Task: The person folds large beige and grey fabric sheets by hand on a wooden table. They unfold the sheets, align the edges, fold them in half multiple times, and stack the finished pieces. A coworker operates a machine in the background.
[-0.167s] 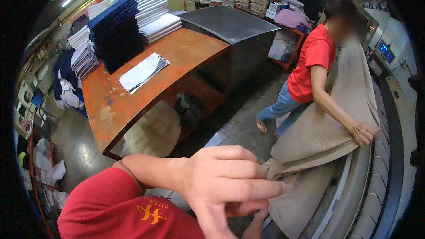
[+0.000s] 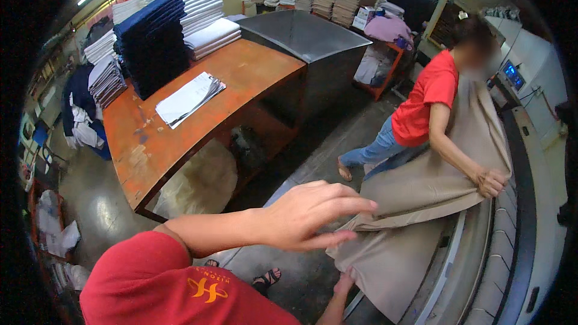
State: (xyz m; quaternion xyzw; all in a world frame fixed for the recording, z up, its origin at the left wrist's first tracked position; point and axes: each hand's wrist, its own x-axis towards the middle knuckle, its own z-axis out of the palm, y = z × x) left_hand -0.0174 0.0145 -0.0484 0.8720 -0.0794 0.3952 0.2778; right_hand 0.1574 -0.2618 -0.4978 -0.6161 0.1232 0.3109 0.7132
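Observation:
My left hand (image 2: 316, 210), on a red-sleeved arm crossing the lower view, hangs open with curved, spread fingers near the folded edge of a large beige cloth (image 2: 403, 262). Lower down, my right hand (image 2: 344, 283) grips the hanging near part of that cloth, its fingertips partly hidden. A co-worker in a red shirt (image 2: 421, 108) and jeans stands across from me at the right, a hand (image 2: 490, 180) gripping the same cloth, which slopes down toward me beside a long padded roller.
The roller machine (image 2: 503, 247) runs along the right, with a lit panel behind it. An orange table (image 2: 138, 156) holds stacks of white and navy linen (image 2: 150, 42) and papers. A metal counter (image 2: 301, 30) adjoins it. More folded stacks and a shelf stand at the back.
My left hand has moved up and away from the camera. My right hand on the cloth shows more clearly. The co-worker's head and cloth-holding hand are slightly lower.

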